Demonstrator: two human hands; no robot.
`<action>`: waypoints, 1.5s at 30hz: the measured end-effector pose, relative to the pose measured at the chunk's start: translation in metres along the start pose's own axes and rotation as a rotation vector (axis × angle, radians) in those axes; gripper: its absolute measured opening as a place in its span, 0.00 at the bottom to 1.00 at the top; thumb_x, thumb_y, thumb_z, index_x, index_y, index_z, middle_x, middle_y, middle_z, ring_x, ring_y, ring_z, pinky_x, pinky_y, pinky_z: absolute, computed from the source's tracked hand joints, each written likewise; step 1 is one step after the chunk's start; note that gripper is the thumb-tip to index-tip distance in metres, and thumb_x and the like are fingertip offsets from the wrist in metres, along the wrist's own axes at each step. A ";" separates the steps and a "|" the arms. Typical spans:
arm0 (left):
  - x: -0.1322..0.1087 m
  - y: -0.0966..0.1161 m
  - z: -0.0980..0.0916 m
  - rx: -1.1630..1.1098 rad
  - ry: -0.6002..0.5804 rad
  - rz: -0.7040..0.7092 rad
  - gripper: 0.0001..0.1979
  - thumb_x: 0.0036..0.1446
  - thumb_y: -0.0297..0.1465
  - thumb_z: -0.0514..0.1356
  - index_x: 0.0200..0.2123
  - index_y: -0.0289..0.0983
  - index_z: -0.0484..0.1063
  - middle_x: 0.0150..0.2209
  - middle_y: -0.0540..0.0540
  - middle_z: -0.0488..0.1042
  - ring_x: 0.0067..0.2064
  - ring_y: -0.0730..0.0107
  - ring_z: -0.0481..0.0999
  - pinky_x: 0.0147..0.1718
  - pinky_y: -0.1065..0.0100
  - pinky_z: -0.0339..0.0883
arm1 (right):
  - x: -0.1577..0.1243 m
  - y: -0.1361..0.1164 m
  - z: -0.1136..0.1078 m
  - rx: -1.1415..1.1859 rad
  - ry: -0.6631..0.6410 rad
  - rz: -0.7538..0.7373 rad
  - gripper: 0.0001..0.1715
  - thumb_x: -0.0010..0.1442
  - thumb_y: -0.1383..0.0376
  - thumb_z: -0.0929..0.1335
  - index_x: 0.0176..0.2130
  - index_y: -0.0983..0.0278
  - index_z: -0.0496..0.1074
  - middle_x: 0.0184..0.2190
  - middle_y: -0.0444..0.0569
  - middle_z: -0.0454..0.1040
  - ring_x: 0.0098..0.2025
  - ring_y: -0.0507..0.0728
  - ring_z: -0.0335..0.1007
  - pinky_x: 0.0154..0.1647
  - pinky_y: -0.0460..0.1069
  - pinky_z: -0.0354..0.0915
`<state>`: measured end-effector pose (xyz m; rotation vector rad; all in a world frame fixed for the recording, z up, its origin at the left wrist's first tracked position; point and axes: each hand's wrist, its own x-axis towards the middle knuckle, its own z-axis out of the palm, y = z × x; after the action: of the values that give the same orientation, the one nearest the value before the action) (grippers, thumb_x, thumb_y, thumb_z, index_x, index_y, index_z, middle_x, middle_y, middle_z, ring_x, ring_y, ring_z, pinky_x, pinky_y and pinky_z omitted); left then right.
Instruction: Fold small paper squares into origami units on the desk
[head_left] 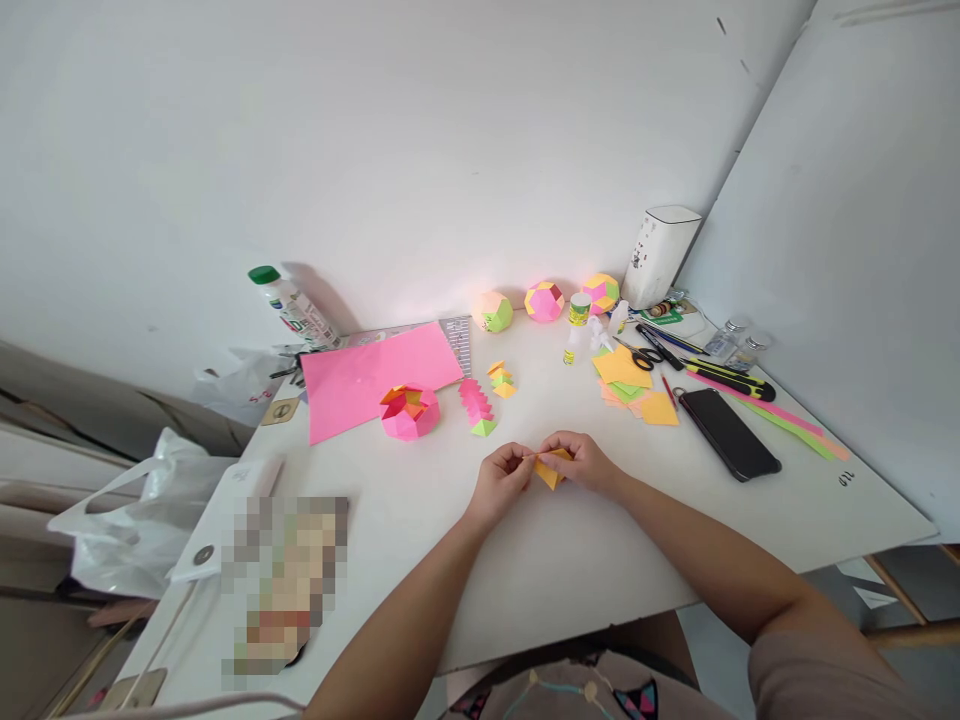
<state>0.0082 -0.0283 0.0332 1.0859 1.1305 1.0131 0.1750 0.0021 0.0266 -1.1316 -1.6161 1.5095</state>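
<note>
Near the front of the white table, my left hand (504, 480) and my right hand (576, 462) pinch a small folded orange paper piece (551, 472) between them. My fingers cover part of its folds. Beyond my left hand lie a row of pink folded pieces with a green one (480, 408) and a short stack of orange and green folded pieces (501, 380). Farther left sits a pink paper ball, partly assembled with an open top and orange inside (409, 412). Three finished multicoloured paper balls, one of them pink and yellow (544, 300), rest by the wall.
Loose orange and green paper squares (624, 372), scissors (639, 354), a yellow-black cutter (731, 380) and a black phone (729, 434) lie to the right. A pink sheet (382, 380) is at left, near a green-capped bottle (294, 308). A blurred-out item (289, 585) lies front left.
</note>
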 end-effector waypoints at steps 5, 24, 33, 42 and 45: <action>0.000 -0.002 0.000 0.000 -0.001 0.013 0.11 0.47 0.38 0.61 0.24 0.36 0.67 0.15 0.56 0.61 0.18 0.80 0.58 0.19 0.75 0.50 | -0.001 -0.001 0.001 -0.035 0.011 -0.010 0.10 0.51 0.60 0.68 0.29 0.64 0.70 0.23 0.43 0.67 0.24 0.49 0.61 0.22 0.44 0.60; 0.007 -0.005 -0.007 -0.225 0.070 -0.018 0.11 0.46 0.36 0.63 0.24 0.35 0.66 0.14 0.55 0.65 0.18 0.79 0.61 0.21 0.74 0.55 | 0.003 0.000 -0.001 0.223 -0.025 -0.031 0.11 0.52 0.60 0.70 0.33 0.65 0.68 0.23 0.42 0.71 0.23 0.50 0.67 0.24 0.46 0.64; 0.009 -0.004 -0.008 -0.330 0.124 0.046 0.12 0.54 0.40 0.57 0.28 0.35 0.66 0.22 0.52 0.68 0.22 0.77 0.68 0.23 0.73 0.61 | 0.002 0.000 -0.002 0.193 0.058 -0.012 0.14 0.54 0.56 0.68 0.35 0.65 0.70 0.23 0.43 0.73 0.19 0.50 0.67 0.18 0.45 0.62; 0.006 -0.004 -0.005 -0.245 0.091 0.038 0.20 0.49 0.41 0.62 0.42 0.36 0.65 0.27 0.51 0.72 0.25 0.73 0.73 0.28 0.67 0.68 | 0.003 0.003 0.000 0.232 0.089 -0.063 0.16 0.52 0.57 0.70 0.38 0.65 0.75 0.23 0.44 0.72 0.19 0.49 0.66 0.20 0.46 0.64; 0.007 -0.005 -0.006 -0.261 0.089 0.044 0.19 0.49 0.41 0.62 0.41 0.36 0.66 0.26 0.51 0.73 0.25 0.73 0.73 0.28 0.67 0.68 | 0.003 0.004 0.000 0.221 0.084 -0.050 0.16 0.52 0.57 0.70 0.39 0.64 0.76 0.25 0.45 0.73 0.20 0.50 0.67 0.20 0.47 0.64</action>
<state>0.0035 -0.0215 0.0265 0.8672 1.0156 1.2170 0.1750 0.0045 0.0224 -1.0106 -1.3732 1.5439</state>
